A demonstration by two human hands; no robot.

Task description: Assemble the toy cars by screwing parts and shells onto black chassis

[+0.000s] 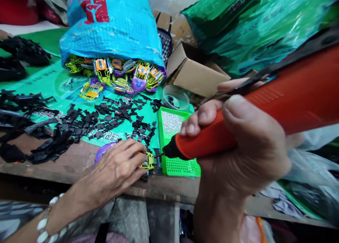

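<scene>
My right hand (243, 147) is wrapped round a red electric screwdriver (212, 137), whose black tip points left and down. That tip is close to the right end of a toy car body (149, 161), yellow-green with a purple end. Over the car body lies my left hand (119, 161), its fingers curled down and pressing it to the table edge. A black plastic piece (158, 162) sits at the car's right end. Just beyond, a green perforated tray (181, 167) holds a heap of small silvery screws (171, 122), partly behind the screwdriver.
Many small black plastic parts (106, 116) are scattered across the green sheet, with larger black pieces (47, 140) at left. A blue sack (111, 27) spills toy car bodies (103, 68). A round clear tub (176, 97), a cardboard box (196, 71) and a green sack (254, 34) stand behind.
</scene>
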